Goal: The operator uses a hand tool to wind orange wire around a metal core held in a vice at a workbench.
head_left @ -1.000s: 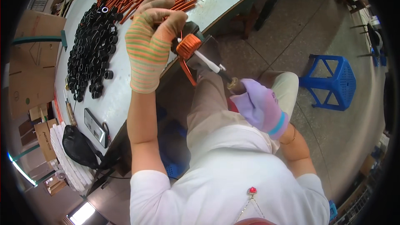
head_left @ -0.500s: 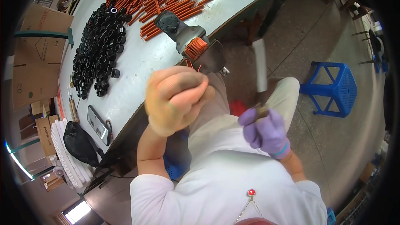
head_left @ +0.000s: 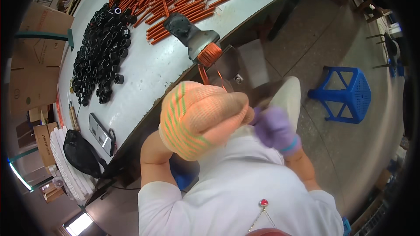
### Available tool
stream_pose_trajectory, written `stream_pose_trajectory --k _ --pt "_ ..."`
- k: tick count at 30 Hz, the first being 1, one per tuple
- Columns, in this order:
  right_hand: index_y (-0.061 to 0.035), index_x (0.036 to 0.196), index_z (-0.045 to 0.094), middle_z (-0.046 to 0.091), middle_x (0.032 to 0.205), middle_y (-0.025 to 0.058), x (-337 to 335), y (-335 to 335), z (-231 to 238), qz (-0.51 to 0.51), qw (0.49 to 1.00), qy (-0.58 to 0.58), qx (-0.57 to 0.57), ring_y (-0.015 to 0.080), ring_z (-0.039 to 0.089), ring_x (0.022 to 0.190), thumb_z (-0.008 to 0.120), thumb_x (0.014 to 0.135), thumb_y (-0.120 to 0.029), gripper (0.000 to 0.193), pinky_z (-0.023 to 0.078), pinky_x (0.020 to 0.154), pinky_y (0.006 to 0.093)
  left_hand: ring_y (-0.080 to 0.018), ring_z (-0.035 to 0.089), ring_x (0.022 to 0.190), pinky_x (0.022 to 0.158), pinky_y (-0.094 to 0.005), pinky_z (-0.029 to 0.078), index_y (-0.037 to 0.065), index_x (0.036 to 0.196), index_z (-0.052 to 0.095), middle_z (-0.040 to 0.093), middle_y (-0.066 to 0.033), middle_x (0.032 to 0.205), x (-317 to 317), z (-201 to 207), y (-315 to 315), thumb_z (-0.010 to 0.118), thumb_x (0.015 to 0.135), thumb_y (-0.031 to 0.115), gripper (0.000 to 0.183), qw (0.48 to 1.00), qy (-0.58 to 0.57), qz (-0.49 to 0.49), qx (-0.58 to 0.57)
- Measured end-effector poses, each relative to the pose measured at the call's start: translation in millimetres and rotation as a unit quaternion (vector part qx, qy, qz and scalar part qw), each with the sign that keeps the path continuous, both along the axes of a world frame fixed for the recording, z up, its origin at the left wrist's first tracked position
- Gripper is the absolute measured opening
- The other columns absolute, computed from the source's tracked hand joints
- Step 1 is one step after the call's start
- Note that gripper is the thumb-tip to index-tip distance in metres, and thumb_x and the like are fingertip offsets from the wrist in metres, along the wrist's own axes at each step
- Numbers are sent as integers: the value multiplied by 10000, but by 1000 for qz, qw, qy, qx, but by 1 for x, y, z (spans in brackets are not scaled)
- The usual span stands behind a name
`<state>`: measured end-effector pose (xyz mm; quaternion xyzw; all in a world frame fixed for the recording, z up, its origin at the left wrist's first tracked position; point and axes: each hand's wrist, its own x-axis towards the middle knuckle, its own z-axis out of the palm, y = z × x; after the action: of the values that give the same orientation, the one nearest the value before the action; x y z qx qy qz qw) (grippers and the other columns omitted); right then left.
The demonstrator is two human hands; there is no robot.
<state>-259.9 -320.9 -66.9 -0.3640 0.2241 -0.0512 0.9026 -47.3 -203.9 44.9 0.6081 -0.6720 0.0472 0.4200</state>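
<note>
My left hand (head_left: 203,118), in an orange glove with green stripes, is closed in front of the table edge. Copper wire ends (head_left: 203,75) run from the coil down to its fingers, which hide the grip. Wound copper wire forms a coil (head_left: 210,54) on a dark metal fixture (head_left: 186,30) at the table's edge. My right hand (head_left: 275,126), in a purple glove, is blurred and closed beside the left fingertips. It grips a tool whose pale flat blade (head_left: 253,63) smears upward past the fixture; the handle is mostly hidden.
Orange-brown rods with wire ends (head_left: 188,8) are heaped on the white table (head_left: 135,78), beside a pile of black rings (head_left: 100,52). A phone (head_left: 101,133) and black bag (head_left: 83,150) lie at left. A blue stool (head_left: 345,94) stands on the floor at right.
My left hand has moved right and down, turning its back upward, with the wires drawn longer. My right hand has come left toward it, and the blade has swung left toward the fixture.
</note>
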Motion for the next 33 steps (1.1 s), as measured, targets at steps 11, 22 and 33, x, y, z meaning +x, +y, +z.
stream_pose_trajectory --k 11,22,33 --pt "6 1040 629 593 643 66 50 -16 41 143 967 38 -207 125 558 508 560 1008 -212 231 449 505 285 -239 570 1244 983 -340 480 -7 924 741 661 -121 1165 85 -51 -45 765 882 101 118 943 298 123 -85" --pt "4 1002 643 610 638 47 -27 6 33 87 937 100 -325 118 596 565 594 957 -110 133 487 558 306 -288 543 1299 1077 -387 443 112 1151 765 604 -149 1369 53 -9 -18 858 775 235 407 984 47 167 -43" --pt "36 973 646 590 618 34 -111 11 -19 -22 913 258 -314 74 538 518 529 941 -94 178 444 499 247 -314 561 1241 1082 -559 404 253 991 732 639 -31 1239 23 -23 -23 820 604 195 401 945 -275 175 -23"
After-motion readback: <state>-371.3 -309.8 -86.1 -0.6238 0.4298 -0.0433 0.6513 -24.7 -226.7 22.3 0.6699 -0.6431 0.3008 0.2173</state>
